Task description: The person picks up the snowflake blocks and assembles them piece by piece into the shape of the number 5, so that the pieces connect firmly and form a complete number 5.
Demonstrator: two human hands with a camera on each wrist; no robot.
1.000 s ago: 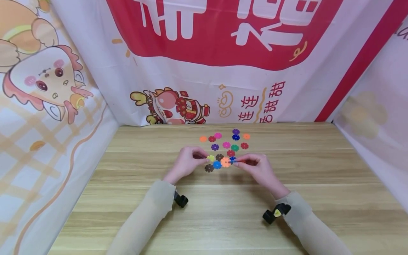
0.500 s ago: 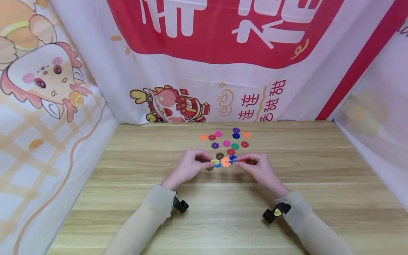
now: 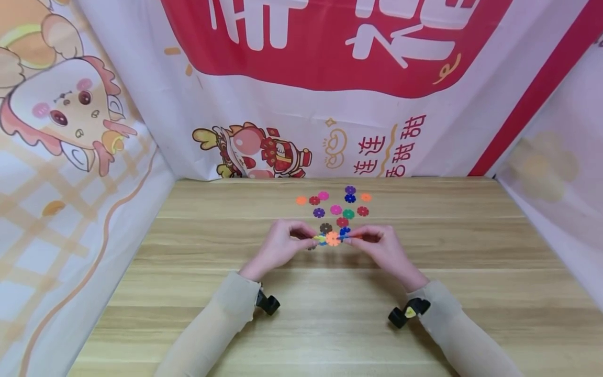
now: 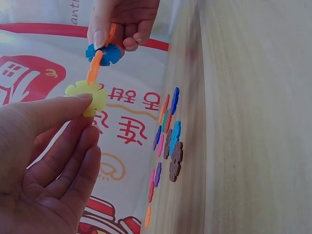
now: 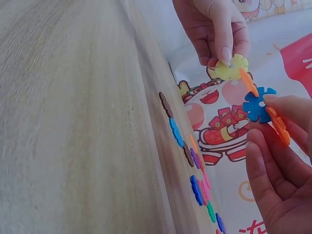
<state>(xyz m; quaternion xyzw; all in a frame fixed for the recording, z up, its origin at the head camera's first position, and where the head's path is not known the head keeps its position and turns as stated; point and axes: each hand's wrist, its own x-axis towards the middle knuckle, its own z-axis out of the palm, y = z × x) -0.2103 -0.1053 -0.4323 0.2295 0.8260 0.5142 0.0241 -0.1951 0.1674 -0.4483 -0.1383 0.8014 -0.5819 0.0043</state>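
My left hand pinches a yellow notched plastic snowflake disc between thumb and fingers. Its edge meets a light orange disc, which faces the head camera. On the other side my right hand pinches a blue disc that is joined to the light orange one. Another orange disc sticks out from the blue disc beside the right fingers. This short chain is held up above the tabletop, between both hands.
Several loose discs lie flat behind the hands, among them a green disc, a purple disc and a brown disc. The wooden table ends at a printed cloth backdrop.
My left hand has brought the yellow disc slightly right, up against the light orange disc, and turned it edge-on to the head view. The right hand has stayed almost still.
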